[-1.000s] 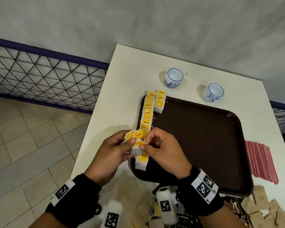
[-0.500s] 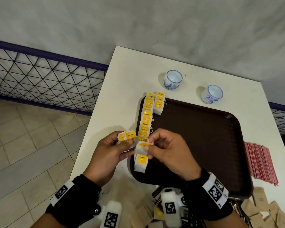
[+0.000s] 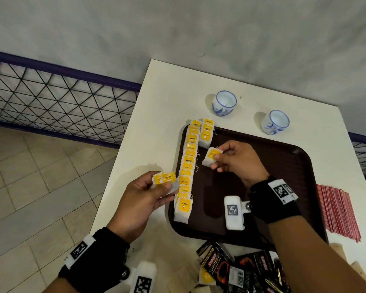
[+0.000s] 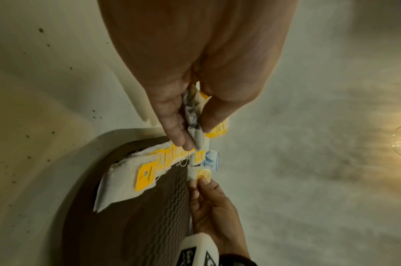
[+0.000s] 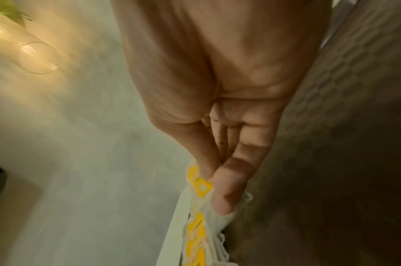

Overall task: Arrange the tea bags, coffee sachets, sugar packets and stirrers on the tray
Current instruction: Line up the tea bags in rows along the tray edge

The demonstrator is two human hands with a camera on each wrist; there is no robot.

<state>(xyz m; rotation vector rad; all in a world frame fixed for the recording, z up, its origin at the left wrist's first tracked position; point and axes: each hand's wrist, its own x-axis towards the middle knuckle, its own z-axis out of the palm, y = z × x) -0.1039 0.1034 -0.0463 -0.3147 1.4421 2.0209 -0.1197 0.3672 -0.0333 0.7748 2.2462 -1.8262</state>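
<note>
A dark brown tray [image 3: 283, 172] lies on the white table. A long overlapping row of yellow-tagged tea bags [image 3: 187, 168] runs down its left edge, and a short second row [image 3: 206, 132] starts at the far left corner. My right hand [image 3: 217, 159] pinches one tea bag [image 3: 210, 157] above the tray, just below that short row; the right wrist view shows thumb and fingertip closed on it [image 5: 202, 187]. My left hand [image 3: 163, 187] grips a small bunch of tea bags [image 3: 165, 179] left of the tray, also seen in the left wrist view [image 4: 195, 115].
Two blue-and-white cups [image 3: 224, 102] [image 3: 275, 121] stand beyond the tray. Red stirrers [image 3: 336, 210] lie in a pile right of it. Black coffee sachets [image 3: 241, 269] and brown packets crowd the near table edge. The table's left edge drops to a tiled floor.
My hands have parted. The right hand pulled one tea bag from the bunch and carried it forward over the tray toward the short row; the left hand stayed with the bunch.
</note>
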